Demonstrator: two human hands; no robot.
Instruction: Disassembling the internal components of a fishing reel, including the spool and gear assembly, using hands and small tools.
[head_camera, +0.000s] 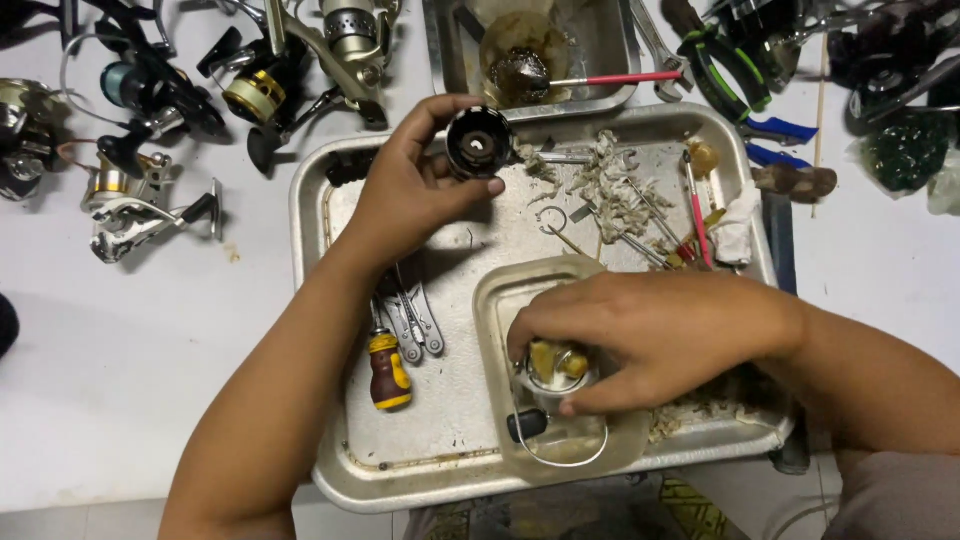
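Black round reel spool (478, 142) sits pinched in the left hand (415, 190), upper middle of frame; right hand (650, 335) grips a metal reel part (556, 368) over the small tray (500, 300), lower centre, inside the big steel tray (330, 200).

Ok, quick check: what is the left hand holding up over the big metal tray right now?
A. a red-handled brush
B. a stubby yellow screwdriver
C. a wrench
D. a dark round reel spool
D: the left hand grips a dark round reel spool between thumb and fingers above the metal tray, while the stubby screwdriver lies untouched on the tray.
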